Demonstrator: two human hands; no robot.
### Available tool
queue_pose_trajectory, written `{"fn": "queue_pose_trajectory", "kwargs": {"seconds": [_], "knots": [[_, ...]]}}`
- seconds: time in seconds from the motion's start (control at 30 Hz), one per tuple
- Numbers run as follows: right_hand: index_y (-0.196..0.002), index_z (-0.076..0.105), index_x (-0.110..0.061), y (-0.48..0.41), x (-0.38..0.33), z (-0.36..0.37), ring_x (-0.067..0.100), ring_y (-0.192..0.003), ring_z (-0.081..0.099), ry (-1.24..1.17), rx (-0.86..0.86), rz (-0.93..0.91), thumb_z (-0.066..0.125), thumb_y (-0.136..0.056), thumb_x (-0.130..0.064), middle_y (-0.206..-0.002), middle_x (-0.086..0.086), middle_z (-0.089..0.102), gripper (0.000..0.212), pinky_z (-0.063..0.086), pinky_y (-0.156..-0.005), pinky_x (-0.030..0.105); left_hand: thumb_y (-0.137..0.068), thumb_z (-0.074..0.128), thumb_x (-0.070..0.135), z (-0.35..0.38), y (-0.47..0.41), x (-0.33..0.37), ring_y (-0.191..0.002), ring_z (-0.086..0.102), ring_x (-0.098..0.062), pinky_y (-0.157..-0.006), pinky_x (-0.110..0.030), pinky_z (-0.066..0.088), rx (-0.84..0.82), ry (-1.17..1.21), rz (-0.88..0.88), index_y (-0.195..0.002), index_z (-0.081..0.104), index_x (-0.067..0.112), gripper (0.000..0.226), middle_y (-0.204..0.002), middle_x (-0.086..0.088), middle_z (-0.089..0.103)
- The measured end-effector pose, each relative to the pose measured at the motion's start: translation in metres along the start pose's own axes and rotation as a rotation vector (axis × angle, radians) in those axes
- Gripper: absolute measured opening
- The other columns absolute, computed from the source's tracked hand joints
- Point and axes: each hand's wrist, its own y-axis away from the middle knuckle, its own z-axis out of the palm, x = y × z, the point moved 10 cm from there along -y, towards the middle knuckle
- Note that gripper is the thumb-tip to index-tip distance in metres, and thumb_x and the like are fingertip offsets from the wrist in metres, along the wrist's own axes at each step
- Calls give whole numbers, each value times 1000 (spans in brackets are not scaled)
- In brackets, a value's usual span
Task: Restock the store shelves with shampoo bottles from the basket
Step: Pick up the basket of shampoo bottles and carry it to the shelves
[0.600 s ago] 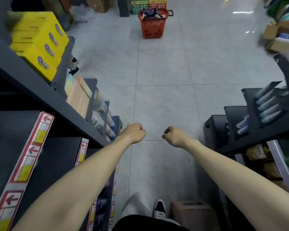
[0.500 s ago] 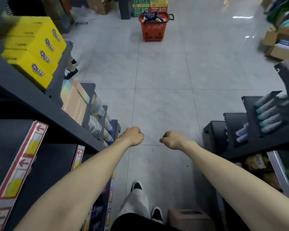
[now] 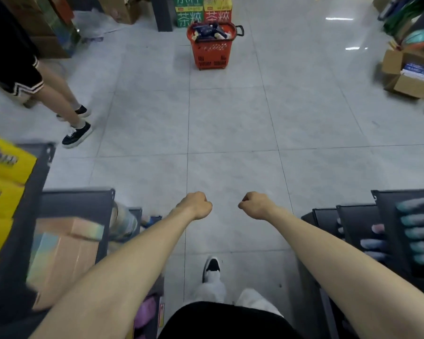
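A red plastic basket (image 3: 212, 58) stands on the tiled floor far ahead, at the top centre, with several dark bottles and packs (image 3: 209, 31) piled in it. My left hand (image 3: 196, 205) and my right hand (image 3: 256, 204) are both held out in front of me as empty fists, low over the floor and far from the basket. Dark shelf racks (image 3: 348, 211) with rows of pale bottles (image 3: 419, 221) stand at my lower right. Another dark shelf (image 3: 71, 199) is at my lower left.
Another person's legs and black shoes (image 3: 76, 133) stand at the left. Yellow boxes (image 3: 3, 172) and a pink carton (image 3: 61, 255) fill the left shelf. Open cardboard boxes (image 3: 411, 74) lie at the far right. Green and red cartons (image 3: 202, 11) are stacked behind the basket.
I have walked forward along the aisle; the basket is nearer and the shelves have slid back past me. A person's legs came into view at left. Both hands stay fisted.
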Motion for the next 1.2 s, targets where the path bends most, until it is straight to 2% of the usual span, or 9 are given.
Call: {"fn": "queue_pose_trajectory", "kwargs": {"seconds": [0.33, 0.47, 0.53, 0.63, 0.77, 0.83, 0.97, 1.07, 1.2], "knots": [[-136, 53, -15, -155, -32, -127, 30, -113, 59, 8, -17, 25, 52, -96, -35, -132, 12, 58, 45, 51, -95, 37, -94, 45, 22, -82, -161, 76, -99, 62, -27, -91, -35, 53, -65, 51, -35, -109, 66, 7, 30, -113, -8, 65], [-136, 52, -14, -232, -47, -192, 31, -116, 58, 32, -34, 2, 51, -97, -35, -135, 13, 56, 44, 50, -98, 39, -93, 44, 21, -139, -234, 112, -103, 65, -31, -76, -30, 48, -34, 73, -74, -97, 61, 9, 21, -107, -8, 65], [-136, 52, -14, -263, -57, -225, 31, -117, 57, 49, -59, -9, 51, -98, -36, -136, 13, 55, 45, 49, -98, 40, -92, 45, 21, -169, -264, 133, -104, 65, -32, -77, -31, 49, -23, 101, -102, -97, 61, 9, 20, -108, -8, 65], [-133, 53, -17, -305, -73, -272, 27, -109, 57, 56, -81, -17, 49, -97, -36, -129, 7, 57, 41, 51, -97, 40, -93, 46, 22, -216, -307, 168, -104, 64, -29, -88, -34, 52, 4, 141, -111, -105, 66, 10, 27, -113, -8, 65], [-127, 54, -19, -359, -102, -328, 26, -103, 60, 69, -84, -22, 49, -95, -37, -117, 4, 56, 37, 54, -95, 43, -92, 45, 21, -267, -367, 208, -88, 60, -26, -76, -31, 48, 7, 164, -97, -97, 63, 8, 22, -106, -7, 64], [-127, 54, -19, -389, -118, -352, 26, -103, 60, 70, -90, -28, 49, -96, -38, -116, 4, 55, 37, 54, -95, 43, -92, 45, 21, -291, -400, 222, -86, 58, -26, -73, -30, 47, 6, 152, -93, -91, 58, 8, 19, -102, -7, 61], [-127, 54, -19, -460, -147, -394, 27, -106, 60, 89, -110, -16, 49, -95, -39, -122, 6, 56, 37, 53, -97, 44, -94, 46, 21, -337, -475, 238, -105, 64, -28, -94, -38, 53, -2, 150, -95, -111, 66, 8, 29, -119, -8, 65], [-127, 55, -19, -519, -175, -431, 28, -106, 60, 107, -102, -9, 50, -94, -39, -125, 7, 58, 38, 53, -97, 42, -95, 47, 21, -376, -542, 245, -93, 59, -25, -87, -35, 50, 7, 158, -73, -103, 65, 10, 22, -122, -12, 68], [-126, 58, -17, -584, -218, -484, 31, -110, 59, 117, -99, 16, 52, -95, -38, -126, 12, 60, 39, 52, -99, 42, -98, 48, 23, -432, -613, 257, -101, 62, -28, -87, -31, 49, -23, 145, -58, -100, 64, 9, 22, -115, -12, 66]]}}
